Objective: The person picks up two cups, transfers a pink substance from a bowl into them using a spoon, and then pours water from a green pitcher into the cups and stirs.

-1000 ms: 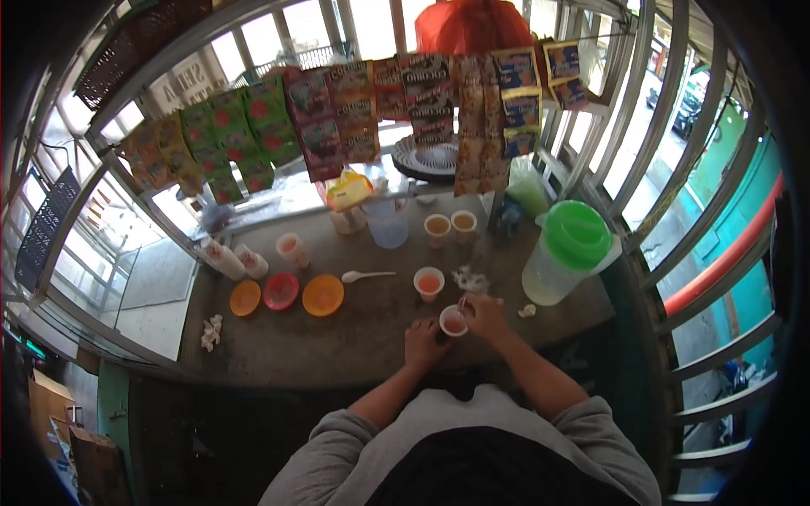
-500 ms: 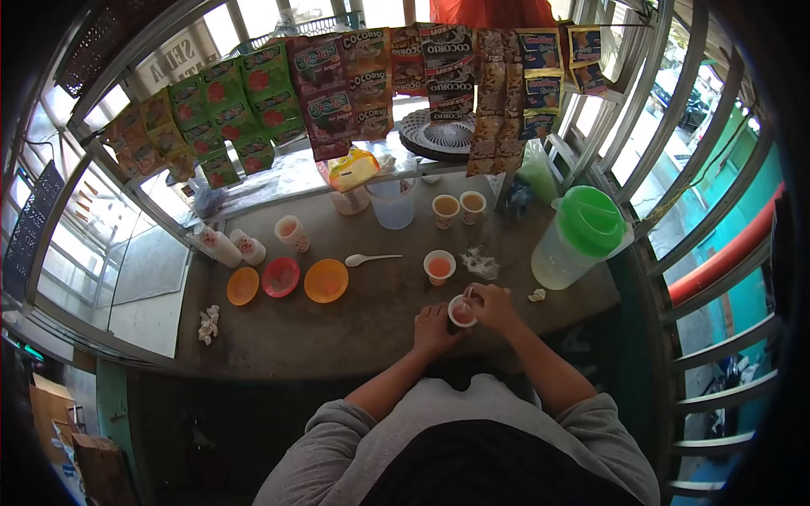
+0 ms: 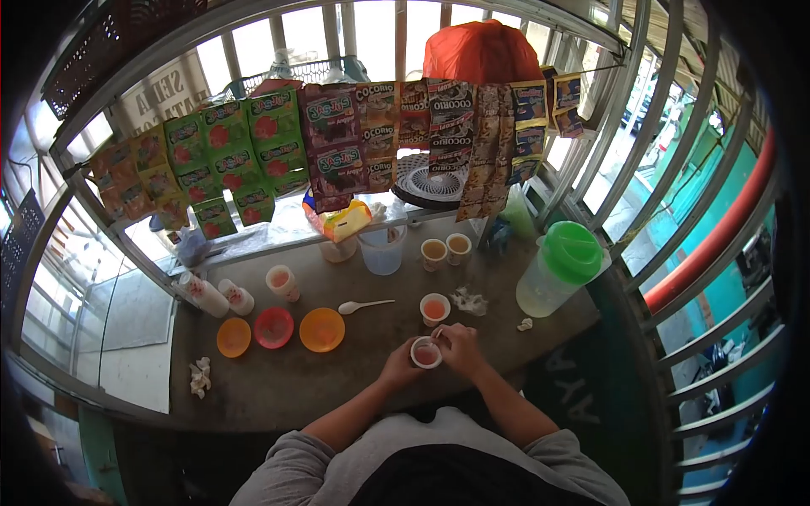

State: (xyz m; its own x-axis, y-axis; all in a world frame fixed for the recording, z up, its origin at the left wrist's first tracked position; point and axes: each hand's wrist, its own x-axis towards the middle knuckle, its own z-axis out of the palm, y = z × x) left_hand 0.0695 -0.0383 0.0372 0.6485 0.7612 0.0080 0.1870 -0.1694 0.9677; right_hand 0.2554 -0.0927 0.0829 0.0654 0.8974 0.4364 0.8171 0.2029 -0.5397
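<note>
At the table's front edge, my left hand (image 3: 400,366) is closed around the left side of a small paper cup (image 3: 427,354) of pinkish-red drink. My right hand (image 3: 458,347) pinches a thin pale spoon at the cup's far rim; its bowl is hidden. Just beyond stands another cup of red drink (image 3: 434,309), with a crumpled piece of clear plastic (image 3: 469,301) to its right. A white spoon (image 3: 366,306) lies on the table to the left, near an orange saucer (image 3: 321,330).
A red saucer (image 3: 273,327), a smaller orange saucer (image 3: 234,337) and stacked cups (image 3: 204,295) stand left. Two cups of brownish drink (image 3: 434,253) and a clear bucket (image 3: 383,253) are behind. A green-lidded pitcher (image 3: 558,268) stands right. Sachet strips (image 3: 278,135) hang above.
The head view has tilted up, showing more of the red bag. My left hand now wraps the cup's side more fully. My right hand has shifted the spoon to the rim.
</note>
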